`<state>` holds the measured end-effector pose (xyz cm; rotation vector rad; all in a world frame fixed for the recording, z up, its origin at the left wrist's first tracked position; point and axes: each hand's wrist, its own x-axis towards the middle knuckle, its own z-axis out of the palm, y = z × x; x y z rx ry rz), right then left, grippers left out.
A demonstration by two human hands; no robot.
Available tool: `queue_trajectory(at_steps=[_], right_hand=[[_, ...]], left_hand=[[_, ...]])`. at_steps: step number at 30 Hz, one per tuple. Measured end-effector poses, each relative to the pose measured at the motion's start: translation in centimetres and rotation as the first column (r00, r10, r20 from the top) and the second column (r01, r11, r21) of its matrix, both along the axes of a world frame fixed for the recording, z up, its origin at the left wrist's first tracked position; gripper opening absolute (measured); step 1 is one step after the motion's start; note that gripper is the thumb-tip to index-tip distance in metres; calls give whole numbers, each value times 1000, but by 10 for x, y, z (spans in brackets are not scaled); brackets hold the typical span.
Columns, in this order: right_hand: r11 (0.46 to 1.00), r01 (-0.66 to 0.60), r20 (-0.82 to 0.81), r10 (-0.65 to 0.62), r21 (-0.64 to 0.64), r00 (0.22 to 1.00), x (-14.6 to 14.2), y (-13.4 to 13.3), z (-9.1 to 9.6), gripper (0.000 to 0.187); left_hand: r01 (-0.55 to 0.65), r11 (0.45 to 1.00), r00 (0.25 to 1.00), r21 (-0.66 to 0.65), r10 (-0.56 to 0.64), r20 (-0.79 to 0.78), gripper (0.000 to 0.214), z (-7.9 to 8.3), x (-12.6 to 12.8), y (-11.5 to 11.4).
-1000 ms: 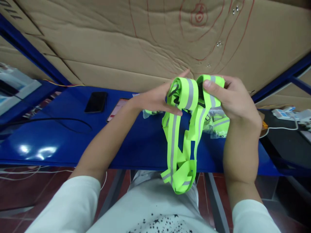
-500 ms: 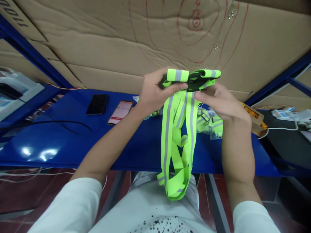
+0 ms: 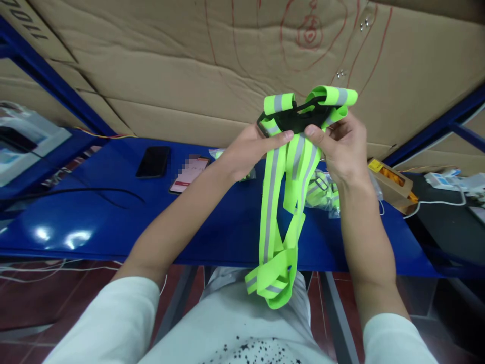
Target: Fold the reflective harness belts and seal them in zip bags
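Both hands hold up a neon-yellow reflective harness [image 3: 271, 202] with grey stripes, by the black piece [image 3: 297, 120] at its top. My left hand [image 3: 252, 150] is closed on the left end of that piece, thumb in front and fingers hidden behind. On the other end, my right hand [image 3: 343, 146] grips with its thumb pressed to the front. Short strap loops stand up from the black piece on both sides. Below it the long straps hang down past the table edge to my lap, folded over at the bottom.
Two phones lie on the blue table [image 3: 113, 212]: a dark phone [image 3: 152, 162] and a lit phone [image 3: 189, 174]. Clear bags of neon straps [image 3: 320, 192] lie behind my hands. An open cardboard box [image 3: 394, 187] stands at right. A cardboard wall [image 3: 162, 65] rises behind.
Both hands have lifted the black piece a little and tilted it, so more of its front shows. The right strap loop has swung up and right. The hanging straps have shifted.
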<state>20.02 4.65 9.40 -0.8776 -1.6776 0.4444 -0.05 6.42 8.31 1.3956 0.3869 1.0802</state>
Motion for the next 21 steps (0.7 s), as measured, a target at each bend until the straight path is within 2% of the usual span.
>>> queue_trajectory(at_steps=[3,8,13,15,18,21], right_hand=[[1000,-6,-11,6,-17,1000,-1,-2,1,47],[995,-58,-40,54,-87,998,-3,-5,0,39],[984,-99,0,100,-150,995,-1,-10,5,34],[984,-109,72,120,-139,990,4,-15,11,40],[979,-176,176,192,-102,966,13,-26,25,64],[952,-262,252,295,-155,922,16,-38,35,72]], left_hand=[[35,999,999,-10,-35,-4,47,1,1,-1],[-98,988,995,116,99,-1,52,0,2,1],[-96,984,995,153,98,-4,54,-3,2,1],[-116,983,993,142,116,7,49,-6,2,3],[-151,977,988,152,155,-10,40,-10,4,6],[-171,964,983,201,181,-31,36,-13,8,5]])
